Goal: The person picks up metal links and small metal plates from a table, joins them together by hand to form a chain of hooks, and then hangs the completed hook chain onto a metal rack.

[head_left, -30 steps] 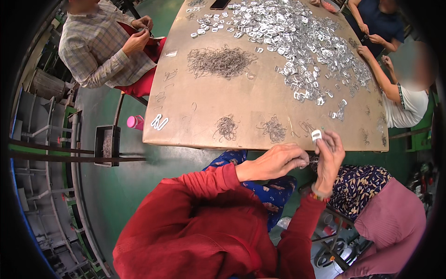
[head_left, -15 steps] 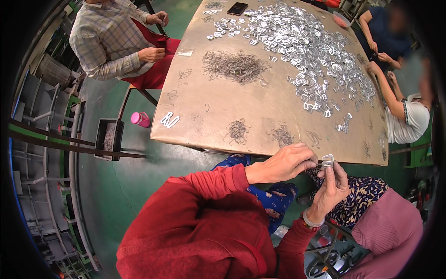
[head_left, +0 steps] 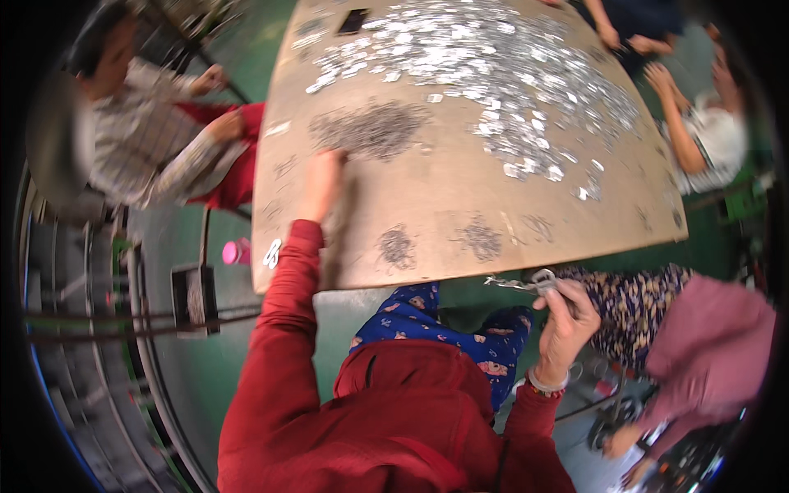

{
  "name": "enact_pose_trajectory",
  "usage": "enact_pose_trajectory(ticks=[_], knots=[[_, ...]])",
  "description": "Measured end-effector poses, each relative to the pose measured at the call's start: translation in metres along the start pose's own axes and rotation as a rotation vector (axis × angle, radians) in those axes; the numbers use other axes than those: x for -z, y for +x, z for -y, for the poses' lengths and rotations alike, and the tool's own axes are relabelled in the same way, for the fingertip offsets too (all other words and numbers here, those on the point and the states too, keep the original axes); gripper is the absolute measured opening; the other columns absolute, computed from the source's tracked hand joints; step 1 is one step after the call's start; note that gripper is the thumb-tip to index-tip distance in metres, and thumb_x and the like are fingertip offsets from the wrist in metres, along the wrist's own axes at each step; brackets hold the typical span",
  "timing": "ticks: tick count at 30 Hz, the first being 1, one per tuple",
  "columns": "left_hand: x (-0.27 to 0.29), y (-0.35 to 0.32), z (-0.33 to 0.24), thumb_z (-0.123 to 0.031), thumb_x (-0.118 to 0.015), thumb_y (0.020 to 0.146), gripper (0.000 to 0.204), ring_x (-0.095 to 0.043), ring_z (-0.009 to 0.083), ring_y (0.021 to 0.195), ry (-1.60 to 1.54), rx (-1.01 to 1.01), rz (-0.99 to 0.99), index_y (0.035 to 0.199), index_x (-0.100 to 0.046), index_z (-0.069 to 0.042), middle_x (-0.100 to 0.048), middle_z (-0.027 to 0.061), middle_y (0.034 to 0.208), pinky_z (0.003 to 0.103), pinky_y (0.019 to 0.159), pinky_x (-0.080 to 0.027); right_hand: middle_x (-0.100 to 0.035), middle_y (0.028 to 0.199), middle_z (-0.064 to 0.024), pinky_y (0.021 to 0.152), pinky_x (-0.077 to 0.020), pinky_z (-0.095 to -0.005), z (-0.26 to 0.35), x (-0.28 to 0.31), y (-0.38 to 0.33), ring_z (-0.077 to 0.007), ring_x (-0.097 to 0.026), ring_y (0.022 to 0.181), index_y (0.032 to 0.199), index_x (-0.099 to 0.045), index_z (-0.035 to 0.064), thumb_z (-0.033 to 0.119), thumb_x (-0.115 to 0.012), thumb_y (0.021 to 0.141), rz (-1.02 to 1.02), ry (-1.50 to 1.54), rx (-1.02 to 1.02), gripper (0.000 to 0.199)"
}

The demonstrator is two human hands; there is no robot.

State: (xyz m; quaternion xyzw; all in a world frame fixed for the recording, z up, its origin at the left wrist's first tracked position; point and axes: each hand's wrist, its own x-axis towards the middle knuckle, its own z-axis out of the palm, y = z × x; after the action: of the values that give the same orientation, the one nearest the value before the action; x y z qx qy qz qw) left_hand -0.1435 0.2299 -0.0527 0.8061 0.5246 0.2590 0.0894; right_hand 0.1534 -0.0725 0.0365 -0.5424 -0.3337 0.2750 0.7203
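My left hand [head_left: 326, 182] is stretched over the left part of the table [head_left: 436, 189], beside a pile of thin bent wire pieces [head_left: 370, 130]. Motion smears its fingers, so I cannot tell whether they hold anything. Off the table's front edge, my right hand [head_left: 569, 322] pinches a metal buckle [head_left: 544, 279] between thumb and fingers. A short string of thin metal pieces [head_left: 507, 284] sticks out leftward from that buckle. Two small wire clumps, a left one [head_left: 397, 246] and a right one [head_left: 479, 238], lie near the front edge.
A large heap of silvery buckles [head_left: 460, 53] covers the far table, near a dark phone [head_left: 353, 22]. People sit at the left [head_left: 168, 135], the right [head_left: 708, 140] and close by my right side [head_left: 715, 329]. A pink bottle [head_left: 237, 251] and black bin [head_left: 197, 300] stand on the floor.
My left hand has left the buckle and reached forward and left to the wire pile. My right hand keeps the buckle, slightly further left. The whole view has shifted.
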Motion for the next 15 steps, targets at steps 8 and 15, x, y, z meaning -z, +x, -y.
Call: enact_pose_trajectory(ticks=[8,15], knots=[[-0.001,0.000,0.019,-0.009,-0.061,0.080,0.008,-0.060,0.0341,0.075,0.178,-0.181,0.021,0.079,-0.064,-0.001,-0.061,0.0169,0.081,0.041,0.067,-0.048,-0.063,0.083,-0.0128,0.059,-0.0496,-0.0231,0.016,0.010,0.000,-0.0148,-0.062,0.065,0.090,-0.065,-0.0076,-0.012,-0.062,0.077,0.030,0.018,-0.028,0.014],[0.025,-0.050,-0.153,-0.004,-0.063,0.083,0.008,-0.061,0.0093,0.069,-0.706,0.028,0.288,0.089,-0.067,0.000,-0.066,0.0046,0.076,0.024,0.060,-0.049,-0.064,0.087,-0.0081,0.063,-0.0512,-0.0208,-0.003,0.021,-0.014,-0.0105,-0.062,0.070,0.095,-0.065,-0.0044,-0.007,-0.065,0.080,-0.020,0.009,-0.121,0.016]])
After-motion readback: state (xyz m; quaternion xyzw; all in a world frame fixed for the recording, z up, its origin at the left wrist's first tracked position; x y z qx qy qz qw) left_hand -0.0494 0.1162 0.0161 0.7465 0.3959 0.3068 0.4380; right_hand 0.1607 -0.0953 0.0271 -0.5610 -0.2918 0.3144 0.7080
